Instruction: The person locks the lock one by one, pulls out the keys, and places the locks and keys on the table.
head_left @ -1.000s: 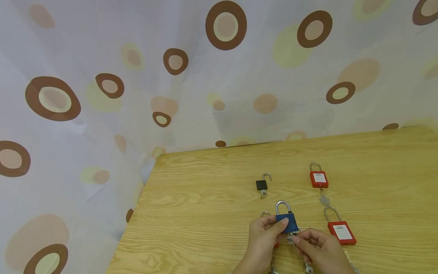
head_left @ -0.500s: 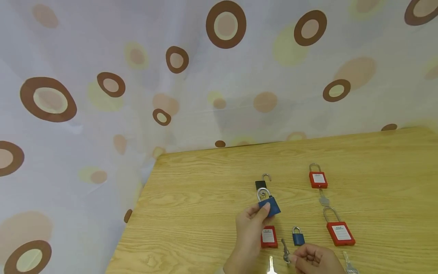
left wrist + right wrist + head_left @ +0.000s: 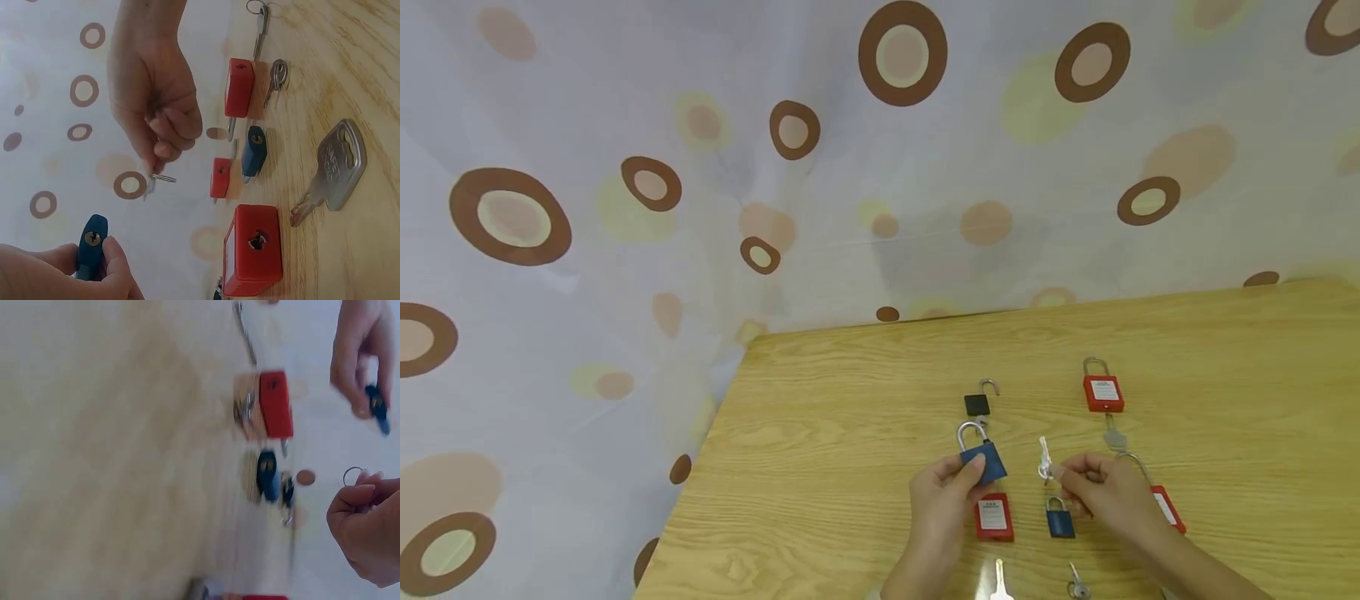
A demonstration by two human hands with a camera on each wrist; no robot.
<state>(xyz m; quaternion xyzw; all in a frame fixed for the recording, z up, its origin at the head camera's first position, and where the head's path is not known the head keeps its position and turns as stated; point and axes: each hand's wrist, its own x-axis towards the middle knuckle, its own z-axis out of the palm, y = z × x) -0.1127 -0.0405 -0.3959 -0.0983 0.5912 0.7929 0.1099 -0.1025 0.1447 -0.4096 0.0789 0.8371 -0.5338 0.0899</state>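
Note:
A blue padlock is pinched between the thumb and fingers of my left hand. Its shackle points up and away in the head view, and its keyhole side faces the left wrist view. To the right, my right hand pinches small silver keys on a ring, held apart from the padlock. A metal ring sticks out of the right fingers in the right wrist view. Below the keys lies a smaller blue padlock. A red padlock lies just beyond the left wrist, partly behind the held padlock.
A black padlock with its shackle swung out lies farther back. Another red padlock has a key below it. My right hand partly covers a third red padlock. Loose keys lie near the front; a patterned sheet hangs behind.
The keys were at the blue padlock's underside; now they are apart from it. My left hand shifted left with the padlock. My right hand dipped toward the table, then rose with the keys.

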